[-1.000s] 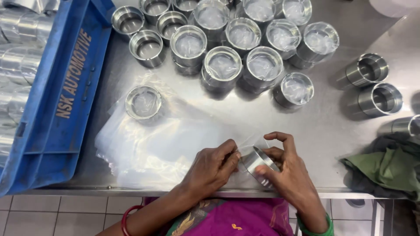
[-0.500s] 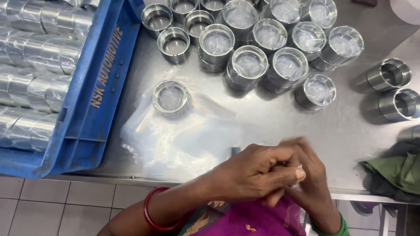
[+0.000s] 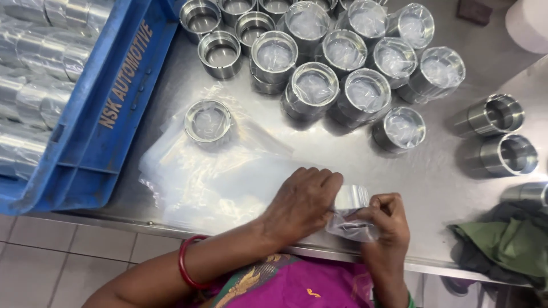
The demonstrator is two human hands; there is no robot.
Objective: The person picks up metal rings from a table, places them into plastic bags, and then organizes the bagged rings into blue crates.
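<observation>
Both hands met at the near edge of the steel surface (image 3: 445, 188). The left hand (image 3: 302, 202) lay with its fingers curled against the side of one metal sleeve (image 3: 351, 198), and the right hand (image 3: 385, 225) had its fingers pinched on the clear plastic bag (image 3: 349, 227) that hung around the lower part of that sleeve. So the sleeve sat between the two hands, just above the surface's front rim, partly wrapped.

Under and to the left of the left hand lay a loose pile of clear bags (image 3: 217, 177), flat on the surface. One wrapped sleeve (image 3: 208, 121) stood upright on top of that pile, apart from the rest.

Farther back stood a tight cluster of upright sleeves. At least ten of them (image 3: 313, 86) showed plastic over their mouths, some stacked on others. About four bare ones (image 3: 220, 53) stood at the left of the cluster, beside the blue crate (image 3: 108, 108).

The crate held many more plastic-covered metal parts (image 3: 40, 68); their number could not be told. At the right, two bare sleeves (image 3: 494, 114) lay on their sides, and part of a third showed below them, touching a green and dark cloth (image 3: 505, 245).

A red bangle (image 3: 184, 263) circled the left wrist.
</observation>
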